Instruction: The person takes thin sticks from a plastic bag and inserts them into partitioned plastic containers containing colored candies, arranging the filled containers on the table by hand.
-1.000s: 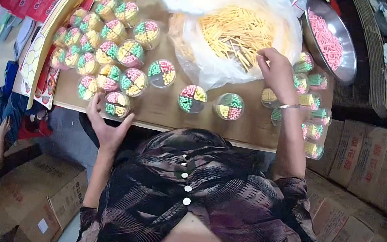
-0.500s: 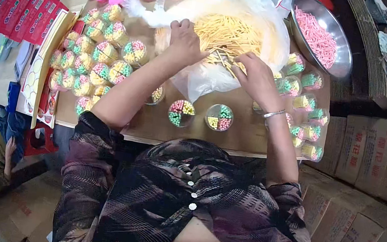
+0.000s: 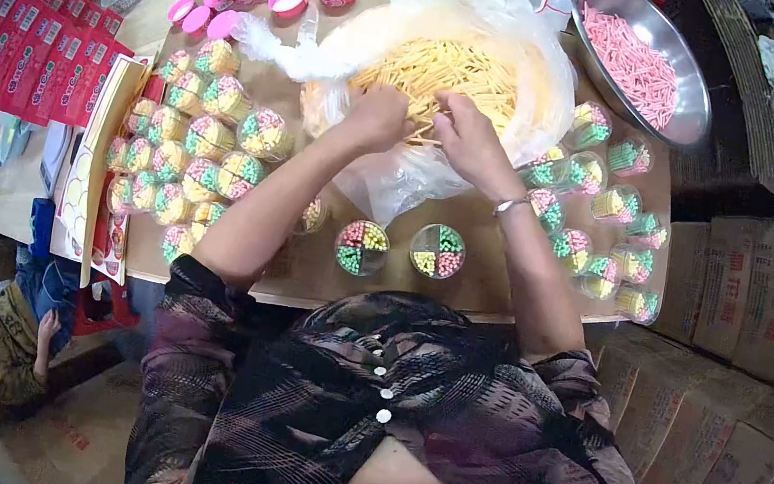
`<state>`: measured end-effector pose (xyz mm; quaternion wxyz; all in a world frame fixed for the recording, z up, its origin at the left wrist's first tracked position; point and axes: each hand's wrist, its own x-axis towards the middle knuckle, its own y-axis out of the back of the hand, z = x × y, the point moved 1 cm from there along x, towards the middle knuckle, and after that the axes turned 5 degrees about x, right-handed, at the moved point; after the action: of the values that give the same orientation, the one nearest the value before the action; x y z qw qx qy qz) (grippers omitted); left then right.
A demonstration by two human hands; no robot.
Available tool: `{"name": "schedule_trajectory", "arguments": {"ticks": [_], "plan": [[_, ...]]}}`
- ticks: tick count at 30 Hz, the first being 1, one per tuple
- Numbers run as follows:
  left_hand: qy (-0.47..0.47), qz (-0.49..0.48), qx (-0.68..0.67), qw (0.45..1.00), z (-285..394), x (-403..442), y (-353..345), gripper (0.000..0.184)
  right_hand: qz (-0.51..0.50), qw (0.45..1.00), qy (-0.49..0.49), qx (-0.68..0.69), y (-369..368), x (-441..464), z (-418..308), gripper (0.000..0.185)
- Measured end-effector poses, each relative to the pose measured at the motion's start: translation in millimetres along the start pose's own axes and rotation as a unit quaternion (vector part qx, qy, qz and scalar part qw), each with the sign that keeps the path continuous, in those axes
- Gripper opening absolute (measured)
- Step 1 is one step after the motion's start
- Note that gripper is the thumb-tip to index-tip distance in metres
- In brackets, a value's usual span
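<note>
An open clear plastic bag [image 3: 542,94] holds a heap of thin yellow sticks [image 3: 464,72]. At the heap's near edge, my left hand [image 3: 381,120] is closed, its curled fingers against several sticks. Facing it is my right hand [image 3: 471,144], fingers bent and thumb apart, with no stick visible in its grasp. A few sticks lie in the small gap between both hands. Closer to me stand two round clear tubs, a left one [image 3: 363,247] and a right one [image 3: 437,251], each showing pink, green and yellow stick ends in separate sections.
Many filled tubs [image 3: 211,138] cover the table's left side, others [image 3: 585,172] the right. Pink lids [image 3: 286,0] lie at back left. A metal bowl [image 3: 688,97] holds pink sticks [image 3: 627,67]. Cartons [image 3: 764,292] are stacked at right; another person [image 3: 6,344] is at lower left.
Both hands have drawn closer together at the bag's near edge. My left fingers, spread over the heap before, are now curled in. The whole view has shifted slightly.
</note>
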<state>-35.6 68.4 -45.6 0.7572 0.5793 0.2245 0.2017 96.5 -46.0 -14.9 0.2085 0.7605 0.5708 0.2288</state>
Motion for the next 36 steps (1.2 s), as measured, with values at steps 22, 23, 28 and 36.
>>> {"name": "schedule_trajectory", "arguments": {"ticks": [22, 23, 28, 36], "plan": [[0.154, -0.174, -0.757, 0.611, 20, 5, 32, 0.014, -0.008, 0.985, 0.159, -0.074, 8, 3, 3, 0.072], [0.145, -0.176, -0.765, 0.603, 21, 7, 33, 0.014, -0.034, 0.99, 0.127, -0.06, 11, 5, 0, 0.077], [0.119, -0.19, -0.786, 0.576, 26, 8, 40, 0.014, -0.08, 0.994, 0.067, -0.013, 13, 7, -16, 0.092], [0.058, -0.205, -0.775, 0.595, 19, 9, 23, 0.014, -0.131, 0.982, 0.132, 0.017, 19, 20, -10, 0.076]]}}
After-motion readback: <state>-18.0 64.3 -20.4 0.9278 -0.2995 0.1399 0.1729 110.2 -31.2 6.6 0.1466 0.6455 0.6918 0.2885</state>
